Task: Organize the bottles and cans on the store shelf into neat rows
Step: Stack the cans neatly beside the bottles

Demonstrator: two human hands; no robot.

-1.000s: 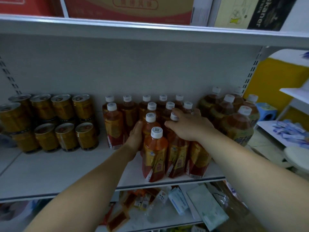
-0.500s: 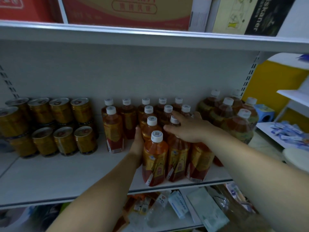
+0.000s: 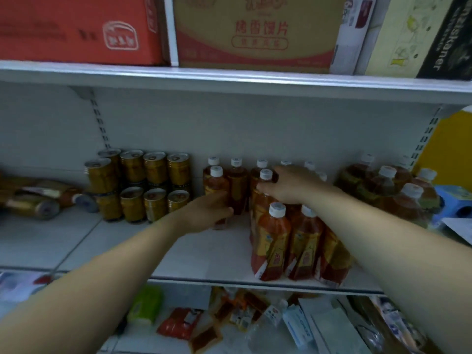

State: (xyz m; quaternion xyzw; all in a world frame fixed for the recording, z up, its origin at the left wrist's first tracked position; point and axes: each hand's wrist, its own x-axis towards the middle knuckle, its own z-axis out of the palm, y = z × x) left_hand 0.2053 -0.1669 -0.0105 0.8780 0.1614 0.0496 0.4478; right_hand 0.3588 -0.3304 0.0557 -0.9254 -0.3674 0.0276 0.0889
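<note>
Several red-labelled tea bottles with white caps stand in rows on the white shelf (image 3: 204,254). My left hand (image 3: 212,210) grips the lower body of the front bottle in the leftmost row (image 3: 216,183). My right hand (image 3: 288,186) lies over the middle rows, thumb and fingers curled round the neck of a second-row bottle (image 3: 265,175). Three bottles stand at the shelf's front edge; the nearest (image 3: 272,241) leans slightly. Gold cans (image 3: 153,185) are stacked two high to the left of the bottles.
Larger green-labelled bottles (image 3: 398,198) stand at the right end. A few bottles lie on their sides (image 3: 38,200) at far left. Cartons (image 3: 252,34) fill the upper shelf, loose packets (image 3: 184,323) the lower one. A blue stool (image 3: 454,203) stands beyond the right end.
My left hand has moved left from the middle row to the front bottle of the leftmost row. My right hand has reached farther back over the caps. The view has shifted left and up.
</note>
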